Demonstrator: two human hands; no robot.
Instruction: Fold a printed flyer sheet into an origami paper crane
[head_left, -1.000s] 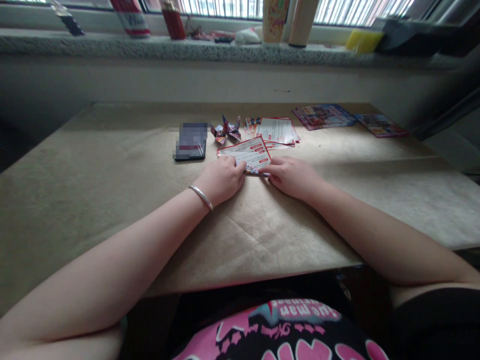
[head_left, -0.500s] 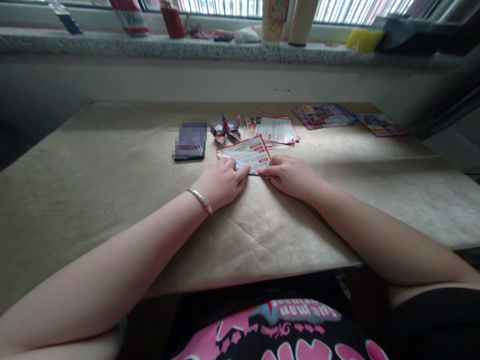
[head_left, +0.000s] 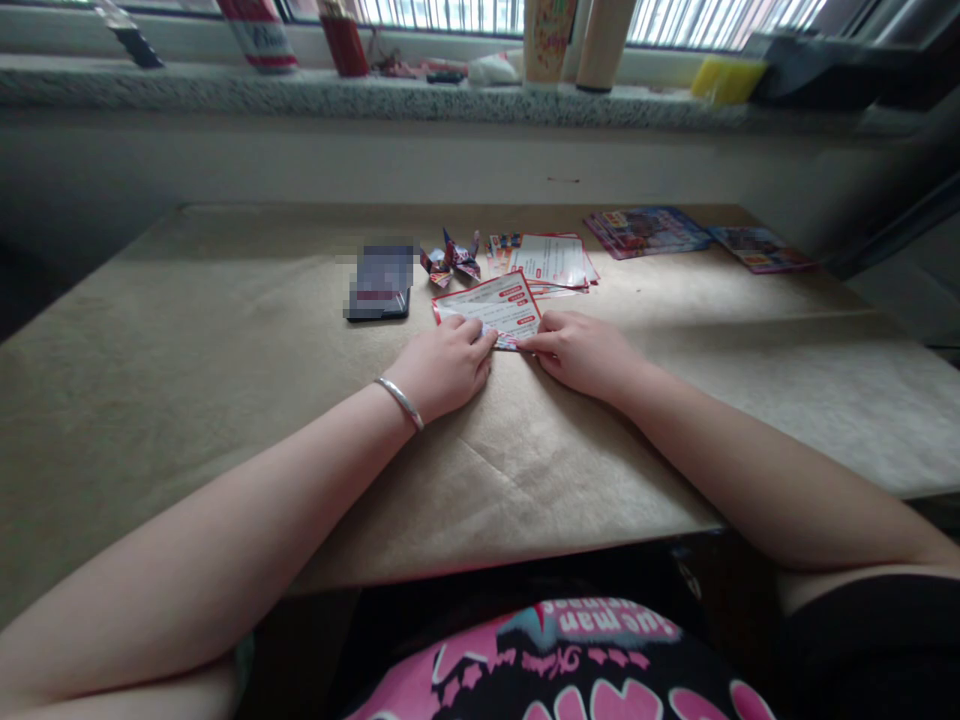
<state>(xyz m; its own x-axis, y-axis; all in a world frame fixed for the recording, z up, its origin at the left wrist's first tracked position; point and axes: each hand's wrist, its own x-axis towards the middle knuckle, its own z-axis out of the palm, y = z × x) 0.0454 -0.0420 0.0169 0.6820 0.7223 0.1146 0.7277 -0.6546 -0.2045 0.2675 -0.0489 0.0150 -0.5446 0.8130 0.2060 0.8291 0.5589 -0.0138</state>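
Observation:
A white printed paper sheet (head_left: 491, 300) with red edges lies on the table in front of me, its near edge folded over in a narrow strip. My left hand (head_left: 448, 365), with a silver bangle at the wrist, rests on the sheet's near left side, fingers curled and pressing the fold. At the near right corner my right hand (head_left: 585, 352) is closed, thumb and index finger on the folded edge. Just beyond the sheet stand two small folded paper figures (head_left: 451, 262) with pointed tips, dark and multicoloured.
Left of the figures lies a phone (head_left: 381, 282), its screen blurred. Behind the sheet is a pile of printed sheets (head_left: 553, 258). Colourful cards or sheets (head_left: 652, 232) lie at the back right, another batch (head_left: 763, 250) beside them. Cans, bottles and a yellow item line the stone windowsill (head_left: 420, 105).
My left fingers have shifted slightly left along the near edge, showing more of the folded strip. My right hand has hardly moved.

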